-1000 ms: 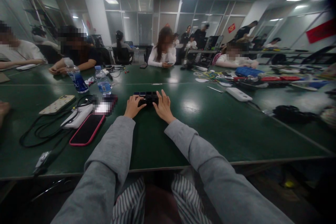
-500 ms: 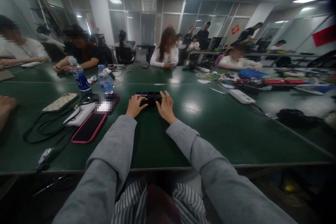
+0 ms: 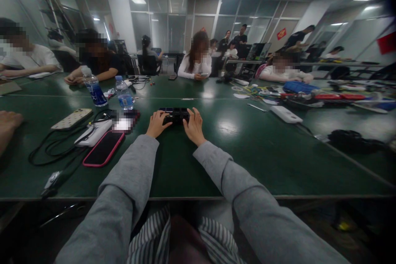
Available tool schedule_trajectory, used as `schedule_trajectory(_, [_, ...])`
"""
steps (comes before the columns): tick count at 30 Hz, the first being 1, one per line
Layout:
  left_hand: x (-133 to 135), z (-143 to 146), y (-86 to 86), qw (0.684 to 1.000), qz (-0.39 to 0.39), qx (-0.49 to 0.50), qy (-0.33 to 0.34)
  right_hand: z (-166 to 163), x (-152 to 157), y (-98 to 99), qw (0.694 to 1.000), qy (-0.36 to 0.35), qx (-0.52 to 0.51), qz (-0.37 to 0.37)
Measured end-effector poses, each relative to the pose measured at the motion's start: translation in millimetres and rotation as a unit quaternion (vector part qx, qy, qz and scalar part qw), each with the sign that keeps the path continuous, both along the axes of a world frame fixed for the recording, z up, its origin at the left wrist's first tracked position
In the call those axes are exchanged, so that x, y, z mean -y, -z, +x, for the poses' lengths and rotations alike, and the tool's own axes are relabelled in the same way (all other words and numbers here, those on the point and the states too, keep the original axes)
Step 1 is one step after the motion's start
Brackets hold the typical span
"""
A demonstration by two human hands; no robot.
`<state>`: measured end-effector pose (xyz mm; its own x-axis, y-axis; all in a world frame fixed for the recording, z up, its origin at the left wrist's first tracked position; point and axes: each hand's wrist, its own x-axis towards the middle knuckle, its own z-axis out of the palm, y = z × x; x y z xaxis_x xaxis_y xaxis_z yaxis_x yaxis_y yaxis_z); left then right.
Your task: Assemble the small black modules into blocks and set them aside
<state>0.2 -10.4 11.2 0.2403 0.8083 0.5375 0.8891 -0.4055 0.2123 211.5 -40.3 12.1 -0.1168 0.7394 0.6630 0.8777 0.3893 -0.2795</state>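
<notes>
A low black box-like object (image 3: 177, 115) rests on the green table, with dark rectangular sections along its top; its exact kind is too small and dark to make out. My left hand (image 3: 158, 123) grips its left end, thumb along the near side and fingers over the top. At the right end, my right hand (image 3: 194, 127) holds it with the thumb on the near side and the fingers bent over the corner. Fingers and palms hide both ends of the object.
Left of my arms lie a pink-edged phone (image 3: 104, 149), a white power strip (image 3: 93, 133) with cables and a patterned phone (image 3: 71, 119). Two bottles, one nearer (image 3: 124, 95), stand behind. A white power strip (image 3: 286, 114) and tangled wires lie right. People sit across the table.
My hands keep hold of the black object and have barely moved. The whole view has shifted slightly.
</notes>
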Motion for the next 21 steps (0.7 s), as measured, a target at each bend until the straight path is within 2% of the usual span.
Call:
schedule_trajectory(8, [4, -2, -2.2, 1.0, -0.006, 0.002, -0.009, -3, 10, -4.5, 0.994, -0.067, 0.085, 0.011])
schedule_trajectory(13, [2, -2, -1.3, 1.0, -0.015, 0.003, -0.016, -3, 12, -4.0, 0.992, -0.067, 0.104, 0.027])
schedule_trajectory(21, [-4, -4, 5.2, 1.0, -0.005, 0.012, -0.016, -2, 14, -5.4, 0.99, -0.079, 0.115, -0.001])
